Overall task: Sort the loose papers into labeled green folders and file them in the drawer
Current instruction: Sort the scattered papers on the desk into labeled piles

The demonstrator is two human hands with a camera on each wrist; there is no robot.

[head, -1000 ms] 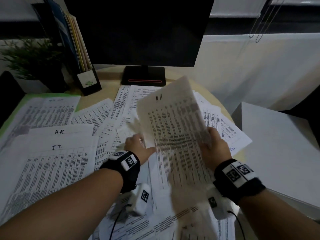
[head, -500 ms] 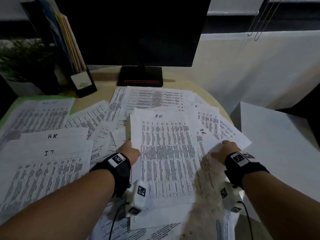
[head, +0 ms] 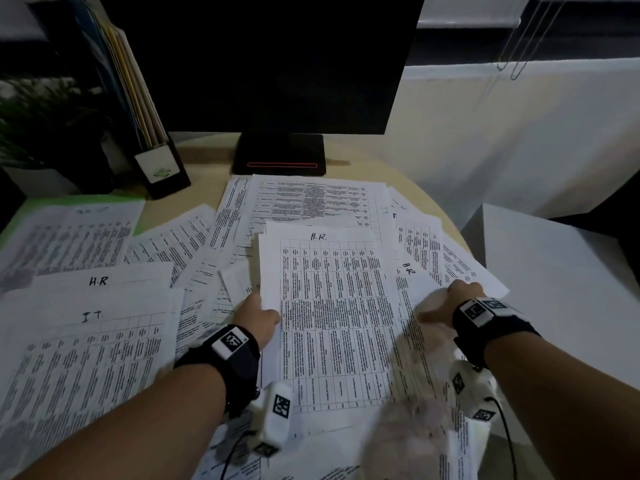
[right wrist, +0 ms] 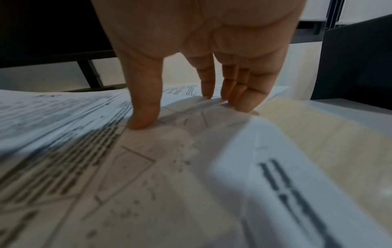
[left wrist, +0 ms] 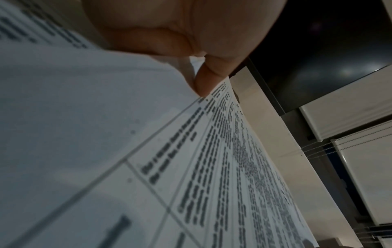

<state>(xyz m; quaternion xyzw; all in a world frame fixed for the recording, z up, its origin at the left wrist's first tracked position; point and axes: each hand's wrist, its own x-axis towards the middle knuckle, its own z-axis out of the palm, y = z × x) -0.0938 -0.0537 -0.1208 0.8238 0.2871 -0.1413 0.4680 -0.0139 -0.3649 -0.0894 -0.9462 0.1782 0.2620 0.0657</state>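
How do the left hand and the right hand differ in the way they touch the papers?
The left hand pinches the left edge of the middle H.R. sheet with curled fingers; the right hand grips nothing. Its fingers are straight, their tips pressing down on the papers to the right of that sheet. Both hands wear a black wrist strap.

The H.R. sheet (head: 332,320) (raised before) now lies flat.
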